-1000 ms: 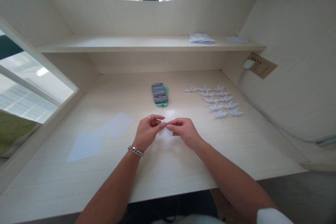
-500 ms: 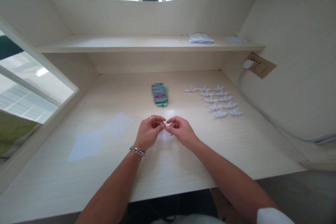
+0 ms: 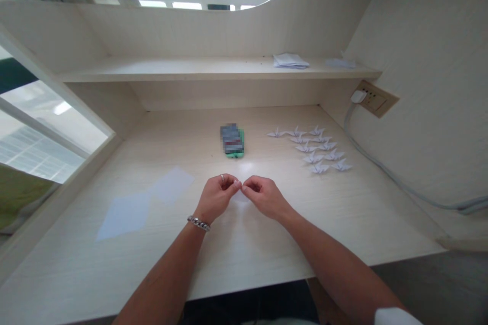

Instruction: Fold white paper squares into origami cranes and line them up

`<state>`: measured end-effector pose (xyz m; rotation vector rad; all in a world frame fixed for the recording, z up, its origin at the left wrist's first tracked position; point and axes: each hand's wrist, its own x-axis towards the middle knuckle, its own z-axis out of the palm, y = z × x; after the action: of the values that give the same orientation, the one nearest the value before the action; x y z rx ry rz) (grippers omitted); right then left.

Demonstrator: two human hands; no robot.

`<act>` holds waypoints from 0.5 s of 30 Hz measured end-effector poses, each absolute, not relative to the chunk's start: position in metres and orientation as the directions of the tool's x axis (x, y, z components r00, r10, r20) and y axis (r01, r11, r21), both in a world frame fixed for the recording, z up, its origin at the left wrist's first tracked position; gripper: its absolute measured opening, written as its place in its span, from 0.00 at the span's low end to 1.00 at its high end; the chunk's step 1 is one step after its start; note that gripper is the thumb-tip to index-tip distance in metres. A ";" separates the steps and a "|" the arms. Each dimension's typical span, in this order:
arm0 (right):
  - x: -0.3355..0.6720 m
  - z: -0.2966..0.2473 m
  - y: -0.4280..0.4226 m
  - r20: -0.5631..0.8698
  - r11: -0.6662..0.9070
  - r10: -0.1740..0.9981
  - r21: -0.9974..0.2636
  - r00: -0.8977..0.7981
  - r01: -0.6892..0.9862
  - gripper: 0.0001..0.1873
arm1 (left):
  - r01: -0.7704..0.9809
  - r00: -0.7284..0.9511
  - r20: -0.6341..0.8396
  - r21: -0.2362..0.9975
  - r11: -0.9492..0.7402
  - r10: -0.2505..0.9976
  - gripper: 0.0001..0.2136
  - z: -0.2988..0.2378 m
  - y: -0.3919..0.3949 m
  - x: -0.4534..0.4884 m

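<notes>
My left hand (image 3: 218,194), with a ring and a chain bracelet, is closed in a pinch at the middle of the desk. Facing it, my right hand (image 3: 265,195) pinches too, and the fingertips of both nearly touch. Between and just under them shows a small pale piece of paper (image 3: 240,196), mostly hidden by the fingers, so its folds cannot be made out. Several folded white paper cranes (image 3: 313,157) stand in rows to the right. To the left, flat white paper sheets (image 3: 125,217) lie on the desk.
A phone-like object (image 3: 232,140) with a green edge, its face blurred out, lies beyond my hands. Folded white paper (image 3: 290,61) rests on the shelf (image 3: 183,67). A white plug (image 3: 358,96) sits in the wall socket (image 3: 379,101), its grey cable (image 3: 385,170) running along the right wall.
My right fingers have closed from a looser curl into a tighter pinch, and the fingertips of both hands have come closer together. The whole view has shifted slightly.
</notes>
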<state>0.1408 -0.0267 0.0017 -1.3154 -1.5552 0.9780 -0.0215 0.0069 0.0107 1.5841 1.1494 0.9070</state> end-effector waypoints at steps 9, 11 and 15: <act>0.140 0.004 -0.024 0.122 0.137 0.990 -0.926 -0.066 0.352 0.07 | 0.281 0.246 0.047 0.952 -0.118 0.968 0.10 0.010 0.005 -0.016; 0.139 0.003 -0.023 0.083 0.096 0.995 -0.939 -0.053 0.331 0.06 | 0.272 0.200 0.058 0.956 -0.112 0.978 0.10 0.009 0.005 -0.014; 0.139 0.003 -0.023 0.024 0.038 0.998 -0.958 -0.054 0.285 0.05 | 0.230 0.146 0.043 0.970 -0.076 0.988 0.10 0.010 0.010 -0.018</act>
<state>0.1392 -0.0228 0.0028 -1.3715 -1.4734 1.0708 -0.0180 0.0097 0.0096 1.4899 1.2430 1.0253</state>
